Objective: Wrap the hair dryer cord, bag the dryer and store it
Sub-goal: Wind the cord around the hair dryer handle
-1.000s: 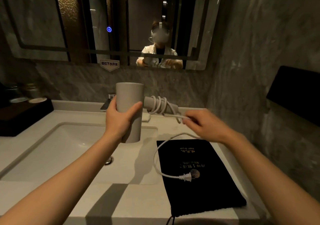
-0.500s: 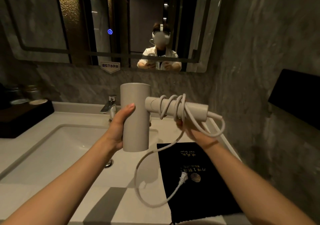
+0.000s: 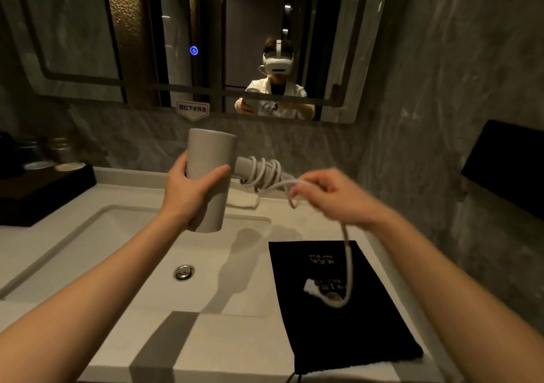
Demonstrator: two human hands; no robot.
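The pale grey hair dryer (image 3: 212,159) stands upright above the sink's back edge, with white cord (image 3: 347,253) coiled round its handle. The left grip (image 3: 188,191) curls round the barrel. The right grip (image 3: 332,197) pinches loose cord (blurred) just beside the handle. The plug (image 3: 312,287) hangs over the black bag (image 3: 338,329), which lies along the bench's (image 3: 235,347) right edge.

Your hair dryer (image 3: 210,176) is a plain pale grey-beige. Its cord (image 3: 348,265) is off-white, the same as the plug (image 3: 310,287). The bag (image 3: 338,329) is black with small gold print; the print is blurred, so I think it is letters and a round sign. The worktop (image 3: 241,344) is white with one grey stripe across it. The wall (image 3: 441,88) is grey stone with lighter veins. On the mirror (image 3: 73,29) shines a small blue ring (image 3: 193,50).
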